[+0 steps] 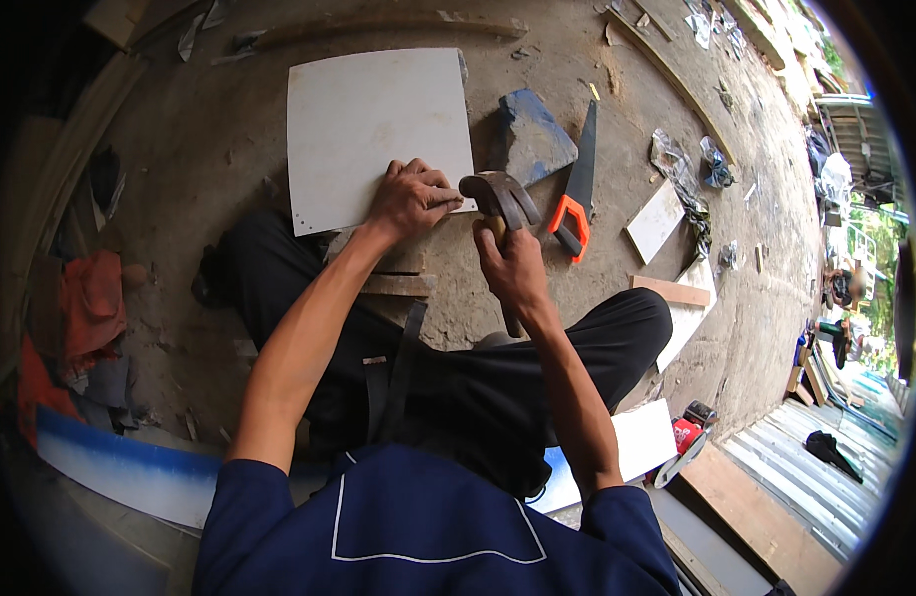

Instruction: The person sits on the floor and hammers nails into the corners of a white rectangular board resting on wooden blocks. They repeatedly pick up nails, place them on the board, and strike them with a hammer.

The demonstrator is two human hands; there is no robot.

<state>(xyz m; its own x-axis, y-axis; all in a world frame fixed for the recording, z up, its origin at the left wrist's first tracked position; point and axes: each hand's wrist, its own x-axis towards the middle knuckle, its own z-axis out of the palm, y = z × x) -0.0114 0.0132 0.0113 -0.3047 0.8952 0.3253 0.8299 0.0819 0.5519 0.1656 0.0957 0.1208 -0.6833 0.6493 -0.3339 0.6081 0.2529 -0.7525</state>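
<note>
A white square board lies in front of my crossed legs, with small dark dots at its near corners. On its near right corner rests my left hand, fingers curled, thumb and forefinger pinched together. Whatever the pinch holds is too small to make out. My right hand is wrapped round the handle of a claw hammer. The hammer's head is just right of my left fingertips, over the board's corner. Under the board's near edge, pieces of wood show in part.
To the right lie a handsaw with an orange handle and a blue-stained block. Farther right are a small white offcut, a wood strip and plastic scraps. A red power tool sits near my right elbow. Orange cloth lies at left.
</note>
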